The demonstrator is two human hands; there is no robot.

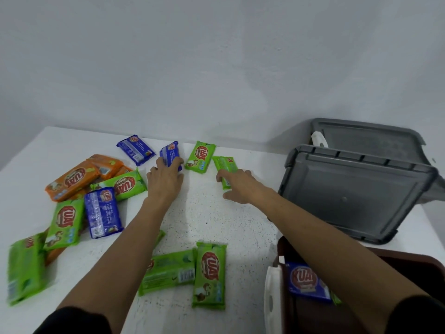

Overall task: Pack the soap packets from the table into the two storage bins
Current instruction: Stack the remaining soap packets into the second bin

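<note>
Both hands reach out together so two packets go per trip: left hand [165, 179] clamps the blue soap packet [170, 154], right hand [237, 186] closes, I think, on a green soap packet [225, 168]. Grey bin [356, 191] sits empty nearby; the brown bin [409, 266] already holds one.

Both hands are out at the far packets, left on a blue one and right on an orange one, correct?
Not quite. In the head view the left hand is on a blue packet, but the right hand is on a green packet, not an orange one.
</note>
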